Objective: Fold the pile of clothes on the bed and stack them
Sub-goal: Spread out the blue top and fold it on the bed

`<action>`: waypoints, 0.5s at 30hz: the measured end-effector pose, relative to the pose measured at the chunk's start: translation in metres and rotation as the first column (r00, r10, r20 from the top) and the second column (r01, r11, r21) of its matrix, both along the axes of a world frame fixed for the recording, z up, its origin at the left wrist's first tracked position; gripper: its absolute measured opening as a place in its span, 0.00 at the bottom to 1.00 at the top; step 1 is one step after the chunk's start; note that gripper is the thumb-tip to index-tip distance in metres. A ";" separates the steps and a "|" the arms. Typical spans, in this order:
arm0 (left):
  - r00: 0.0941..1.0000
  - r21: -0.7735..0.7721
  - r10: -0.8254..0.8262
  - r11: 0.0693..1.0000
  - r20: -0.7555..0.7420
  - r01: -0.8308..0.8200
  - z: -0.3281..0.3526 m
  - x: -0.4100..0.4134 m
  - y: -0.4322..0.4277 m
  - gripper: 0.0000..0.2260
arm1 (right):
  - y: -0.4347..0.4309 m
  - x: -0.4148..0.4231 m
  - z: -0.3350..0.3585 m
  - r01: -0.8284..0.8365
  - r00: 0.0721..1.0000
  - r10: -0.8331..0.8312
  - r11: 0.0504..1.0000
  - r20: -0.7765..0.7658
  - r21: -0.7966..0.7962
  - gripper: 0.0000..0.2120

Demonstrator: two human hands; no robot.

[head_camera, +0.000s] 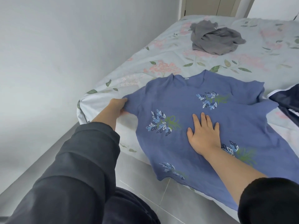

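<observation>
At the far left, wall (48,62): pale and plain, running alongside the bed.
Floor (145,183): grey tiles, seen between the person and the bed's edge.
Left sleeve (72,167): dark fabric, pushed up to the forearm, reaching forward toward the bed's near corner.
Left hand (115,107): fingers curled round the cuff of the shirt's sleeve, gripping it at the bed's left edge.
Bed (129,65): covered in a pale sheet printed with pink flowers and green leaves.
Blue shirt (186,102): short-sleeved, printed with sprigs of blue, white and green leaves. It lies spread flat on the near part of the bed, neckline away from the person, with its hem hanging over the near edge.
Right hand (203,135): flat on the shirt's middle, palm down, fingers straight and spread, holding nothing.
Grey garment (215,39): crumpled in a heap farther up the bed, well apart from the shirt.
Navy garment (286,102): dark with white trim, at the right edge, just beside the shirt's other sleeve and partly cut off by the frame.
</observation>
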State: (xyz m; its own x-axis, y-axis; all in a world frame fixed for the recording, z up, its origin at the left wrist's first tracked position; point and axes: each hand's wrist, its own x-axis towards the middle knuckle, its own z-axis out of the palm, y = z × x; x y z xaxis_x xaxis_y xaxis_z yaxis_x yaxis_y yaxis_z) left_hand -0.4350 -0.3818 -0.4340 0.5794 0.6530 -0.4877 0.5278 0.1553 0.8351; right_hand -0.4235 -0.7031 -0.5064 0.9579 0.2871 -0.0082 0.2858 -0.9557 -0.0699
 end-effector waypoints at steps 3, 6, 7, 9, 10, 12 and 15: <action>0.893 0.079 -0.315 0.931 -0.321 0.356 0.016 -0.011 -0.003 0.19 | 0.001 -0.001 0.001 0.002 1.000 -0.002 1.000 0.007 -0.001 0.30; 0.836 -0.039 -0.410 0.904 -0.364 0.427 0.022 -0.022 -0.006 0.19 | 0.001 -0.001 0.003 0.004 1.000 -0.004 1.000 0.001 -0.003 0.30; 0.862 -0.073 -0.394 0.917 -0.318 0.392 0.020 -0.023 -0.007 0.17 | 0.001 -0.001 0.003 0.004 1.000 -0.004 1.000 -0.001 -0.003 0.30; 0.955 -0.090 -0.247 0.968 -0.165 0.235 0.017 -0.023 -0.010 0.14 | 0.001 -0.001 0.004 0.004 1.000 -0.004 1.000 -0.010 0.000 0.30; 0.987 -0.038 -0.141 0.990 -0.075 0.138 0.014 -0.020 -0.013 0.14 | 0.001 -0.001 0.005 0.008 1.000 -0.008 1.000 -0.020 0.005 0.30; 0.997 0.238 -0.011 0.971 0.073 -0.007 0.016 -0.015 -0.030 0.13 | 0.001 0.001 0.007 0.022 0.998 -0.019 0.999 -0.062 0.038 0.30; 0.944 0.717 -0.275 0.694 0.184 0.063 0.020 -0.016 -0.076 0.07 | 0.000 0.007 0.014 0.052 0.985 -0.026 0.987 -0.170 0.151 0.29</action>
State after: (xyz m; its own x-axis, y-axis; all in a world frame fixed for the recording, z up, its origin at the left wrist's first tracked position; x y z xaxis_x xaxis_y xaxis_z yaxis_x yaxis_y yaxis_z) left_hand -0.4507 -0.4579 -0.4137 0.7465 0.6181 0.2465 0.2364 -0.5927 0.7700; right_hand -0.4169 -0.7031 -0.4925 0.9571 0.2601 -0.1274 0.2206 -0.9398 -0.2608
